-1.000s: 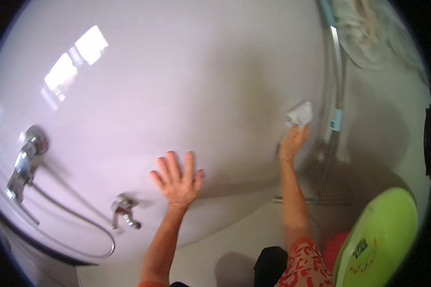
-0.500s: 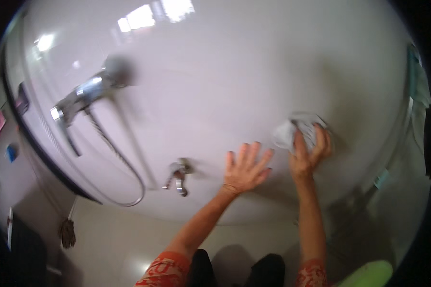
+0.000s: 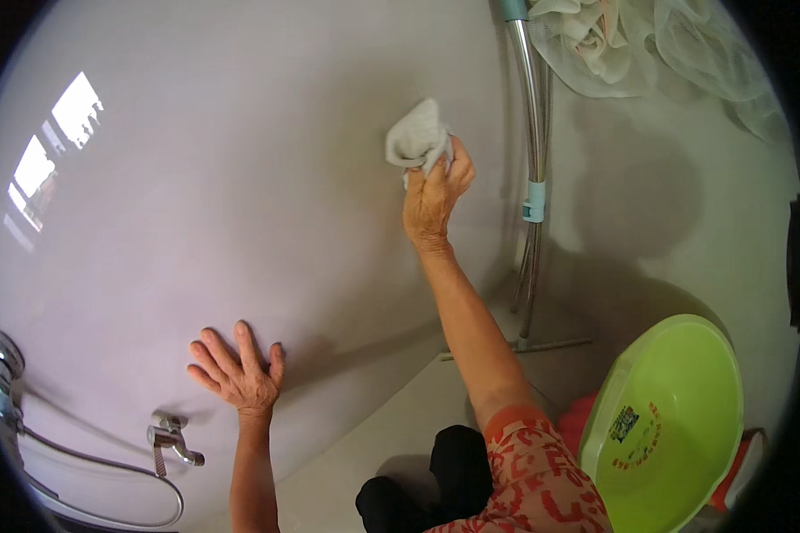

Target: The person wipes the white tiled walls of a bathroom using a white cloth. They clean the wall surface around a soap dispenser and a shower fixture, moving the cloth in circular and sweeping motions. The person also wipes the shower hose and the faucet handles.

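A crumpled whitish cloth [image 3: 415, 139] is bunched in my right hand [image 3: 436, 197], whose fingers are wrapped round it. The cloth is pressed up against the pale glossy wall [image 3: 267, 178]. Lower and to the left, my left hand [image 3: 247, 377] lies flat on the same wall with its fingers spread and holds nothing. Left of that hand a small chrome tap [image 3: 172, 437] sticks out from the wall.
A shower mixer [image 3: 6, 373] with a looped metal hose [image 3: 98, 462] is at the far left. On the right stand a metal pole rack [image 3: 533, 115], some white netting [image 3: 613, 53] above, and a lime-green basin [image 3: 671, 426] below.
My view has swung right, bringing the rack, netting and basin in. The cloth in my right hand is farther up the wall. My left hand remains spread on the wall.
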{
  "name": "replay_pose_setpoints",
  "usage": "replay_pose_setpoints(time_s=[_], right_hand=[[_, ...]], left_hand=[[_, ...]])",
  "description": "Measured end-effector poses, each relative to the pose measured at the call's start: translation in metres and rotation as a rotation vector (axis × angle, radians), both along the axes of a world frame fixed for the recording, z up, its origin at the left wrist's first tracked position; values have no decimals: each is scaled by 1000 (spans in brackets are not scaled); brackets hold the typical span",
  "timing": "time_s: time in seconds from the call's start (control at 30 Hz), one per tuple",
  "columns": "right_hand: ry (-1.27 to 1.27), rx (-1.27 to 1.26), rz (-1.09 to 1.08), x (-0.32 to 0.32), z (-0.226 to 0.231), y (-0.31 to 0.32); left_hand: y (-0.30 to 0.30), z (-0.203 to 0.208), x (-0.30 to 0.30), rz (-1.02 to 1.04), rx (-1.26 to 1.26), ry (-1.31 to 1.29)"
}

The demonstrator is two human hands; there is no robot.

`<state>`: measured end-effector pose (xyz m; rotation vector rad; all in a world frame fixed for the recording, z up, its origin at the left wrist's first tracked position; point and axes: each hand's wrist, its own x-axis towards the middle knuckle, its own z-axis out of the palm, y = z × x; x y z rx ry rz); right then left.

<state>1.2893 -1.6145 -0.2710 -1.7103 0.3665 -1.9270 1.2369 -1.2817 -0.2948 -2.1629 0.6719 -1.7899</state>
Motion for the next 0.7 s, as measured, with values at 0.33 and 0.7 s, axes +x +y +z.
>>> replay_pose_setpoints(time_s=[0.33,0.7], right_hand=[[222,781,31,10,-106,-87],[452,791,-3,-14,-171,-67]], left_hand=[[2,-1,-1,-24,-1,-2],[2,-5,-6,-3,-3,-3]])
